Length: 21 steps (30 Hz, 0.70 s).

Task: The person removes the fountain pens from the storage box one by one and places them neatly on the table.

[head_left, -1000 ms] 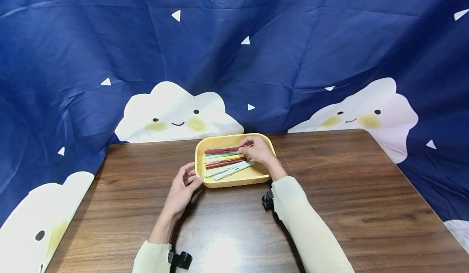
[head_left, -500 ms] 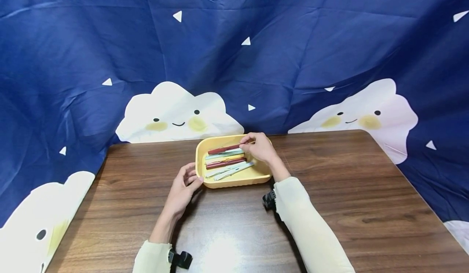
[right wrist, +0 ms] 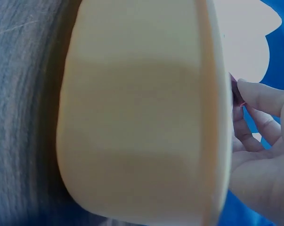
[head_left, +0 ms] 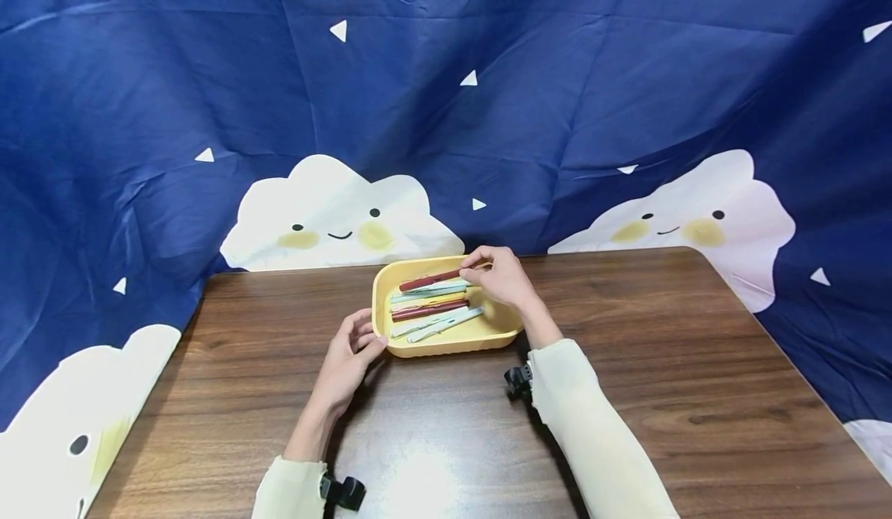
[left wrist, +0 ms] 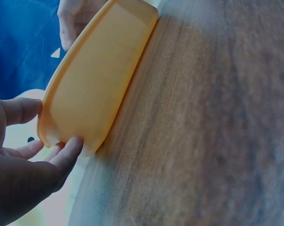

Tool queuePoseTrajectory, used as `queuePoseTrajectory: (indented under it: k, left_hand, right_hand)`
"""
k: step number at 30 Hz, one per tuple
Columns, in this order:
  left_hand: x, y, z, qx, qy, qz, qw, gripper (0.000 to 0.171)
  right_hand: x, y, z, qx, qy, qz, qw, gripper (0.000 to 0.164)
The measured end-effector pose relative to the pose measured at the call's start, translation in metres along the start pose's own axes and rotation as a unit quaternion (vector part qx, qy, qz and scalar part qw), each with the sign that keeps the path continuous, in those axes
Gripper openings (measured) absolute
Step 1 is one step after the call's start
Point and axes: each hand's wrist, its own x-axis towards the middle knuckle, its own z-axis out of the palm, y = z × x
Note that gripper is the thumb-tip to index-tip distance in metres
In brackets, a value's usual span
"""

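A yellow plastic basket holds several pens with clips: pale green ones, a yellow one, a dark red one and whitish ones. My right hand pinches the right end of another dark red pen, its left end tilted down over the back pens. In the right wrist view only a bit of that pen shows past the basket wall. My left hand holds the basket's near left corner, thumb at the rim and fingers against the end wall.
The basket stands near the back edge of a brown wooden table. Behind it hangs a blue curtain with white clouds. A black wrist camera sits on each wrist.
My right hand has risen and moved slightly right with the dark red pen, whose left end has swung from level to tilted. The left hand and basket stay in place.
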Motion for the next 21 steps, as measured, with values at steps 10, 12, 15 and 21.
queuePoseTrajectory:
  k: [10, 12, 15, 21]
  left_hand:
    - [0.000, 0.000, 0.000, -0.004, 0.000, 0.002, 1.0000, 0.057]
    - [0.000, 0.000, 0.000, -0.002, 0.001, 0.003, 1.0000, 0.057]
    - [0.000, 0.000, 0.000, -0.002, 0.001, 0.003, 1.0000, 0.057]
    - [-0.001, 0.001, 0.001, -0.011, 0.002, 0.000, 0.9999, 0.058]
  right_hand:
    - [-0.007, -0.006, -0.014, 0.017, 0.019, -0.008, 1.000, 0.012]
    - [-0.008, -0.005, -0.016, 0.023, 0.023, -0.006, 0.999, 0.012]
    - [-0.009, -0.003, -0.018, 0.033, 0.027, -0.001, 0.999, 0.011]
    - [-0.012, 0.001, -0.024, 0.051, 0.042, -0.013, 0.998, 0.010]
